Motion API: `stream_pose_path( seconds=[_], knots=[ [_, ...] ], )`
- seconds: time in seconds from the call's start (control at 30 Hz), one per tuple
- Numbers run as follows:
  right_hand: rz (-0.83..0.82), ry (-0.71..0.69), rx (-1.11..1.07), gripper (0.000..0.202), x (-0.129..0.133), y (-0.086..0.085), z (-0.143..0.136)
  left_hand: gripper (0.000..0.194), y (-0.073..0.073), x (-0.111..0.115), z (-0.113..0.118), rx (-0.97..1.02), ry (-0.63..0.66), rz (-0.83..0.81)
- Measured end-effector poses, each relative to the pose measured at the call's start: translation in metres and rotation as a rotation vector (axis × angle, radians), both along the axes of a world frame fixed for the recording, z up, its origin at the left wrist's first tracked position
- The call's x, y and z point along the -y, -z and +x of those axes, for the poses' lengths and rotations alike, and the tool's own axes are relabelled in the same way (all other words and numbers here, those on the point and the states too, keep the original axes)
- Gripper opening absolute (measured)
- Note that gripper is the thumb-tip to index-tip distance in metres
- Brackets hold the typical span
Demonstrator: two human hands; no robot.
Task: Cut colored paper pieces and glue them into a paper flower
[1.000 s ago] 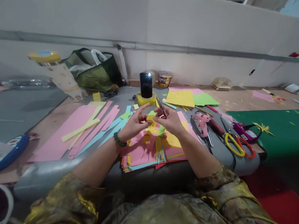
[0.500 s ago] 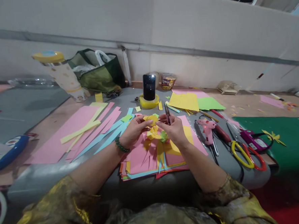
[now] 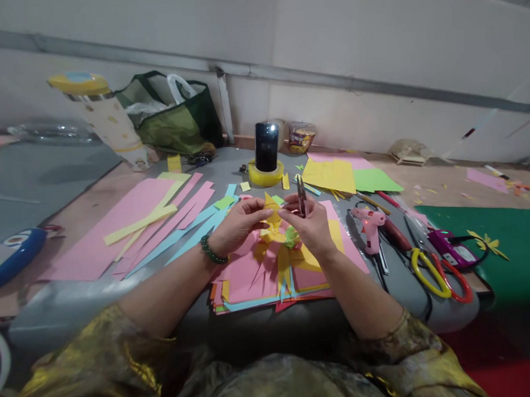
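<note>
My left hand point(image 3: 239, 223) pinches the left side of a small pointed yellow paper piece point(image 3: 271, 205). On its other side, the thumb and fingertip of my right hand point(image 3: 310, 224) are closed on the same piece. A slim dark two-pronged tool point(image 3: 301, 197) is also held in my right hand, points upward; whether it is tweezers or small scissors I cannot tell. Just below my fingers lies a folded yellow paper flower point(image 3: 274, 234) with a green part point(image 3: 291, 237). It rests on a stack of coloured paper point(image 3: 247, 286).
Paper strips point(image 3: 198, 205) and a pink sheet point(image 3: 109, 229) lie to the left. A pink glue gun point(image 3: 369, 225), scissors point(image 3: 431, 275) and a purple device point(image 3: 450, 248) are at the right. Behind stand a phone point(image 3: 266, 147) on a yellow tape roll point(image 3: 263, 174), a tumbler point(image 3: 112, 121) and a green bag point(image 3: 175, 126).
The yellow paper piece has turned so its tip points up between my fingers. The dark tool's prongs show more apart. My view has tilted slightly downward.
</note>
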State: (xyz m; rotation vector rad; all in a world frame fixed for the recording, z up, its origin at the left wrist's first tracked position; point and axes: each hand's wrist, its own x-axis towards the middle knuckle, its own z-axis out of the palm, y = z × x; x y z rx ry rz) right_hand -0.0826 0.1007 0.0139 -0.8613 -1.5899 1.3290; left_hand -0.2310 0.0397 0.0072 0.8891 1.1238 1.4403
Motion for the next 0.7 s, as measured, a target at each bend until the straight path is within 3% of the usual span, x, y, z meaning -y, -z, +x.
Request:
stream_pose_path(
  seconds=[0.37,0.7],
  knots=[
    [0.058,-0.245,0.117,0.056,-0.002,-0.003,0.01,0.046,-0.011,0.003,-0.013,-0.018,0.037,0.008],
    [0.034,-0.301,0.165,0.05,0.002,0.004,0.008,0.049,-0.011,0.003,-0.009,0.014,0.069,0.016]
  ],
)
